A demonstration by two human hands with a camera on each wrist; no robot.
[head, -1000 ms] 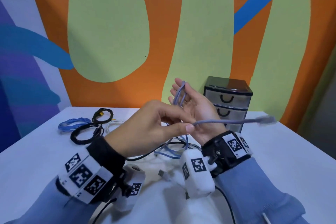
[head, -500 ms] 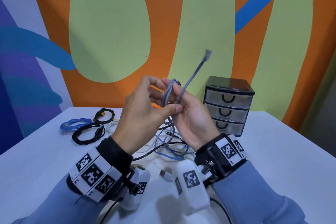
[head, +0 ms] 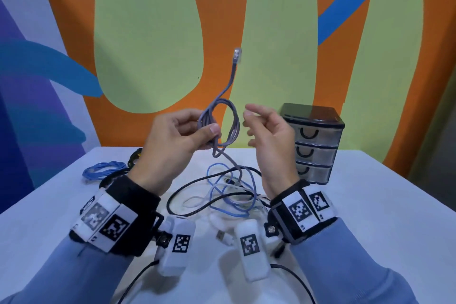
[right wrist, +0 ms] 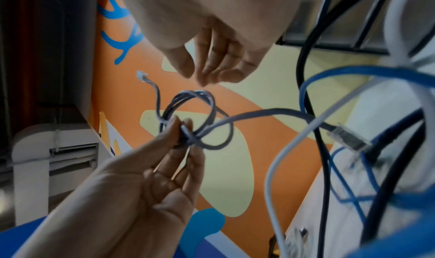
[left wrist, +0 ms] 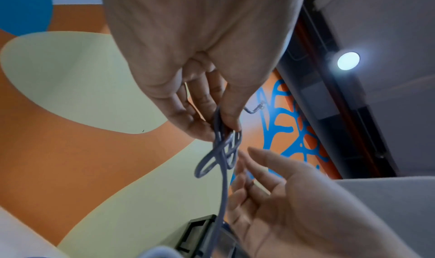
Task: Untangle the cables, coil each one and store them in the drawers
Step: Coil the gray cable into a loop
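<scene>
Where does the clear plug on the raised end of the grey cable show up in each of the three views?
Head: the clear plug stands above the grey cable coil, upper centre.
Left wrist: small, right of the left hand, mid-frame.
Right wrist: upper left of the coil.
Shared landmark: the left hand pinching the coil, right hand holding nothing.

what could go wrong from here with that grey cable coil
Only the left hand pinches the grey cable, at one side of its loops; the right hand is off it, so the coil may spring open. Its tail runs down into the tangle on the table, so lifting may drag those cables along.
</scene>
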